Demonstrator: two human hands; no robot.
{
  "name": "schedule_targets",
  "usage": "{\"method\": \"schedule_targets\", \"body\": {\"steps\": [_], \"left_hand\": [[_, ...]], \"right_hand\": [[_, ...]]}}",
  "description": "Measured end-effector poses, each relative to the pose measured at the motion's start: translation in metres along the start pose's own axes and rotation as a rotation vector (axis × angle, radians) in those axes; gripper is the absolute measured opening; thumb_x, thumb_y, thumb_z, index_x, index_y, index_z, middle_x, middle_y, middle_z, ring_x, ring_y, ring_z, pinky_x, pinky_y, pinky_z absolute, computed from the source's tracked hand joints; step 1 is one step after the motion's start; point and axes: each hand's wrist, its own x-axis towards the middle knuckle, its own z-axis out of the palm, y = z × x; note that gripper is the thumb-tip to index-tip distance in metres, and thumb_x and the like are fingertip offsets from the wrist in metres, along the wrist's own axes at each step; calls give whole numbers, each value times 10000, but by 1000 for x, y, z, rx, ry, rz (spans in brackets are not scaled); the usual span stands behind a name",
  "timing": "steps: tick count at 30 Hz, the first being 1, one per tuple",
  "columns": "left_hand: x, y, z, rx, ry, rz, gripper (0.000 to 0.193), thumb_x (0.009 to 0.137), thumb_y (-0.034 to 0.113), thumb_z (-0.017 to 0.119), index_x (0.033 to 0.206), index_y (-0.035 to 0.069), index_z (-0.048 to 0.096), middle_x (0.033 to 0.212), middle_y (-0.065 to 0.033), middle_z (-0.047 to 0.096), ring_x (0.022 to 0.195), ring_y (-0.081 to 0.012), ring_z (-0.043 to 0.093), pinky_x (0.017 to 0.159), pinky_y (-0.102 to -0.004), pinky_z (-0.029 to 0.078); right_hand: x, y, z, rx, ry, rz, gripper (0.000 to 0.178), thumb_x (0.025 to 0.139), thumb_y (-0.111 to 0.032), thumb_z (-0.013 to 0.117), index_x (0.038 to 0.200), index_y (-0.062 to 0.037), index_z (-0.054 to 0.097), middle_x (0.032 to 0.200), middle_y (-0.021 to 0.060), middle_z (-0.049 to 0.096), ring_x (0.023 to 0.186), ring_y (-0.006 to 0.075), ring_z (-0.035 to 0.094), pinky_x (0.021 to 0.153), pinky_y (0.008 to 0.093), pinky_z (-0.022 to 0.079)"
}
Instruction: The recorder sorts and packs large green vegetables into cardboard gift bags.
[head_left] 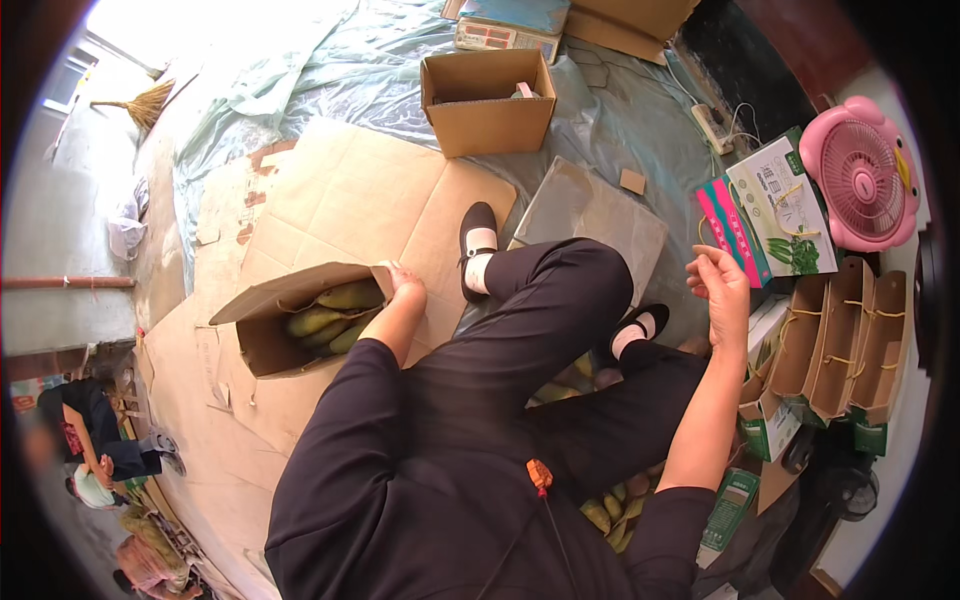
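A: Head view. State the left hand's condition.
B: The left hand (405,282) is at the right-hand corner of an open carton (262,347), its fingers narrowed on the rim. The hold appears meant to steady the carton and keep its mouth accessible.

A: Where does the carton stand?
B: On a flattened cardboard sheet (350,185), left of the person's legs (560,285). The sheet probably serves as a clean layer over the floor. Whether the carton is upright or slightly tilted cannot be certified through this lens.

A: And the right hand?
B: The right hand (719,285) is raised beside a pink-and-white package (806,225), fingers curled inward with little gap. A yellow cord (700,229) loops close by; whether the fingers pinch it, I cannot tell.

A: Reason for the other placements?
B: Long open boxes (800,350) line the right side, presumably for easy reach. A pink fan (861,185) stands behind the package.

A: Appearance of the contents?
B: Green-yellow fruits (318,321), elongated, smooth and plump, piled inside the carton; the lower layers are hidden. Loose fruits (597,516) of similar colour lie beside the legs, partly covered from view.
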Motion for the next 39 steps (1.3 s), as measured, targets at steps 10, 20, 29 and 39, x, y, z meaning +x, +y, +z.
{"method": "schedule_targets", "body": {"steps": [10, 20, 29, 39], "left_hand": [[-56, -26, 110, 17, 250, 312, 452, 854, 329, 441, 1229, 100, 544, 1279, -122, 452, 1221, -337, 343, 962, -625, 213], [-174, -69, 254, 585, 60, 567, 492, 784, 423, 571, 1213, 183, 550, 1384, -23, 370, 1261, -280, 319, 875, -774, 213], [-105, -101, 304, 34, -83, 497, 499, 856, 402, 437, 1288, 156, 485, 1383, -71, 403, 1311, -288, 281, 937, -758, 71], [-103, -189, 195, 194, 662, 361, 346, 767, 347, 558, 865, 38, 678, 864, -177, 665, 895, -352, 620, 787, -419, 474]], "right_hand": [[-3, -3, 5, -15, -66, -49, 212, 880, -191, 575, 1028, -45, 618, 794, 2, 622, 663, 59, 555, 597, 185, 416], [2, 16, -2, -111, -41, -158, 192, 837, -121, 582, 984, -6, 624, 740, 20, 619, 632, 71, 561, 564, 211, 439], [11, 20, 18, -116, -2, -171, 171, 749, -183, 631, 838, -42, 665, 723, 72, 662, 636, 152, 625, 604, 292, 481], [26, 37, 18, -401, 64, -289, 176, 737, -199, 631, 833, -54, 663, 789, 90, 662, 735, 239, 637, 662, 345, 483]]}}
